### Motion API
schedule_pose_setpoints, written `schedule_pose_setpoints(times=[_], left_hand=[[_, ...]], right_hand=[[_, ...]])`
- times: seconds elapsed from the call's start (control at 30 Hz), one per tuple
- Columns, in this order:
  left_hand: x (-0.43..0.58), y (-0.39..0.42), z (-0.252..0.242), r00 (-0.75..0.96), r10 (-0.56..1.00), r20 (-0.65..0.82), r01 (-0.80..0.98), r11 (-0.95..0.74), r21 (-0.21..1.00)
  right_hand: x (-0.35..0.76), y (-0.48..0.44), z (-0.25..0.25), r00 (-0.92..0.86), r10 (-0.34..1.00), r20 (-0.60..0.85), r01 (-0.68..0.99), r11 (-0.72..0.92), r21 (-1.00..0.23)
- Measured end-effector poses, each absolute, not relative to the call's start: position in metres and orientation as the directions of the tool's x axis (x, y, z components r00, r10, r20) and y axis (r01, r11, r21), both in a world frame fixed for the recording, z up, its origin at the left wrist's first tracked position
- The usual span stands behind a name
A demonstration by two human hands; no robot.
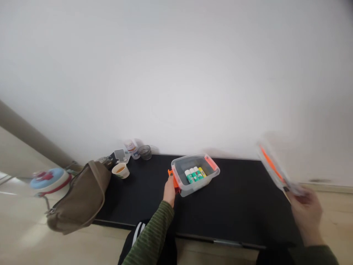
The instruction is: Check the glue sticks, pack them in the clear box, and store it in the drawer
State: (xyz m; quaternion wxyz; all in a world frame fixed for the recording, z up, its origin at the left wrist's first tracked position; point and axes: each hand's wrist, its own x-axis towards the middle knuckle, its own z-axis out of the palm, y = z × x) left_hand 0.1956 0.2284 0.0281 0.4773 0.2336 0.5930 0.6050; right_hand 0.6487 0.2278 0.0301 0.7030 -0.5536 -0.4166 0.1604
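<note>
A clear plastic box with orange latches sits uncovered on the black table. Inside it lie several glue sticks, white and green, and one yellow one. My left hand is closed on the orange latch at the box's left end. Far to the right, my right hand grips a clear plastic lid with an orange strip, raised and tilted before the wall. Motion blurs the lid, so its details do not show.
On the black table, left of the box, stand a paper cup of brownish drink, a dark glass cup, a small bottle and a phone stand. A brown bag leans at the left end, by a white-and-blue container.
</note>
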Motion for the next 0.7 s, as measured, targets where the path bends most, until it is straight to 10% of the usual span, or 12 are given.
schedule_pose_setpoints(times=[0.23,0.5,0.7], left_hand=[[0.19,0.253,0.028,-0.37,0.877,-0.306,-0.353,0.172,0.92],[0.198,0.235,0.031,-0.335,0.927,-0.168,-0.155,0.122,0.98],[0.211,0.202,0.046,-0.38,0.925,-0.03,0.003,0.033,0.999]], right_hand=[[0.671,0.258,-0.011,-0.153,0.885,0.439,0.667,0.42,-0.615],[0.65,0.263,-0.008,-0.039,0.9,0.435,0.763,0.308,-0.569],[0.485,0.278,0.085,-0.373,0.851,0.371,0.706,0.519,-0.482]])
